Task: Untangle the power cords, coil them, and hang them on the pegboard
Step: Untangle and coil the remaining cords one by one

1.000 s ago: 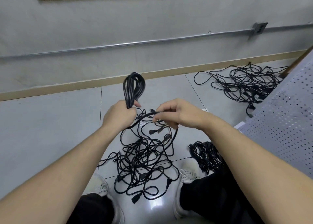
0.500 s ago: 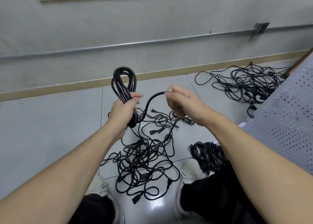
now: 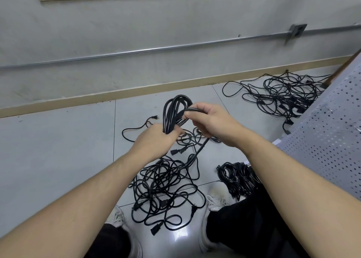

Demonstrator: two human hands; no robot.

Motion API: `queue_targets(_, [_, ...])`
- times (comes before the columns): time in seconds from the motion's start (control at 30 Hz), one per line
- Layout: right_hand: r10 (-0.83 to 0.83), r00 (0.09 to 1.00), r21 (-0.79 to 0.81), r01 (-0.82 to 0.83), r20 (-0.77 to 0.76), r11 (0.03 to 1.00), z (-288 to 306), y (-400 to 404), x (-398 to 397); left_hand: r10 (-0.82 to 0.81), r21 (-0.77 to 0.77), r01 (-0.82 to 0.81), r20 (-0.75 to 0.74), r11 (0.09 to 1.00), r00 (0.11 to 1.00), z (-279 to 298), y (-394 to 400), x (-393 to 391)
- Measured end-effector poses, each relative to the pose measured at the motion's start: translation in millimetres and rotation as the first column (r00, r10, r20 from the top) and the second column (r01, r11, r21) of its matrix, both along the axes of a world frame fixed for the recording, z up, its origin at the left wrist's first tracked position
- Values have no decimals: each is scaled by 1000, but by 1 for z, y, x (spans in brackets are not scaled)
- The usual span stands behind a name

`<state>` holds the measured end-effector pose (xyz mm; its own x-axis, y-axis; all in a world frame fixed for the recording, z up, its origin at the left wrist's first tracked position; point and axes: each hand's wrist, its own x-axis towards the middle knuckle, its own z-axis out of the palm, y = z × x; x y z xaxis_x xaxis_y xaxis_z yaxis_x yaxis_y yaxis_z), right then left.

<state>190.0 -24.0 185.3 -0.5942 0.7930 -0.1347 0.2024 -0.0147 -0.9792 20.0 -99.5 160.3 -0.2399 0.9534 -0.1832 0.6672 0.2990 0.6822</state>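
Head view: your left hand (image 3: 156, 138) grips the coiled cord (image 3: 175, 111) upright above the floor (image 3: 58, 150), your right hand (image 3: 211, 123) pinches its trailing strand beside the coil's top, over the tangled cords (image 3: 166, 189) between your shoes (image 3: 214, 201).

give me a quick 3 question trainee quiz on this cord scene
1. True or false: the left hand grips the coil.
2. What does the right hand hold? A) a plug B) a cord strand C) nothing
3. On which side of the person does the pegboard stand?

Key: 1 true. 2 B, the strand runs down to the tangled pile on the floor. 3 the right.
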Motion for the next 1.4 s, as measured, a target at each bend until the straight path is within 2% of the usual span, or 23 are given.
queue_targets(0.1, [-4, 996, -39, 8, 91, 999, 4, 2, 2, 29, 14, -31, 157, 999, 987, -2, -2, -4])
queue_targets(0.2, [158, 942, -50, -149, 296, 988, 7, 2, 7, 68, 93, -105, 337, 990, 939, -2, 3, -14])
queue_targets(0.27, [299, 918, -111, -280, 258, 954, 4, 0, 7, 105, 134, -172, 402, 976, 910, -1, 6, -22])
queue_targets(0.33, [311, 936, -101, -298, 163, 949, 3, -2, 5, 161, 141, -254, 472, 957, 867, 0, 6, -30])
queue_targets(0.43, [149, 987, -76, -154, -67, 985, 8, -1, 4, 203, 114, -290, 480, 950, 853, -3, 6, -39])
queue_targets(0.53, [-57, 969, -53, 46, -239, 998, 10, 7, 5, 81, 100, -130, 396, 986, 915, -8, 5, -35])
queue_targets(0.6, [-178, 936, -113, 150, -305, 982, 11, 7, 3, -30, 87, -2, 366, 996, 930, -9, 4, -26])
queue_targets(0.67, [-297, 901, -145, 264, -316, 954, 9, 7, -1, -96, 80, 72, 364, 994, 926, -10, 3, -16])
queue_targets(0.77, [-437, 882, -11, 443, -177, 897, 3, 11, -10, -153, 76, 135, 356, 988, 922, -13, 3, -4])
queue_targets(0.83, [-491, 865, 46, 498, -106, 866, -2, 12, -15, -189, 80, 171, 352, 982, 917, -14, 2, 1])
queue_targets(0.9, [-504, 857, 8, 508, -111, 861, -5, 10, -21, -198, 90, 178, 365, 980, 910, -16, 0, 4])
queue_targets(1.03, [-432, 875, -244, 379, -218, 893, -4, 1, -33, -164, 122, 126, 386, 985, 908, -16, -1, 2])
queue_targets(1.27, [-497, 785, -500, 283, -370, 819, -7, -1, -34, -140, 182, 67, 427, 981, 893, -19, -1, 4])
queue_targets(1.33, [-484, 800, -532, 253, -355, 808, -8, -2, -33, -149, 184, 72, 452, 980, 879, -21, 0, 3])
queue_targets(1.4, [-486, 806, -488, 291, -339, 823, -10, -3, -33, -183, 169, 116, 473, 979, 862, -21, 1, 3])
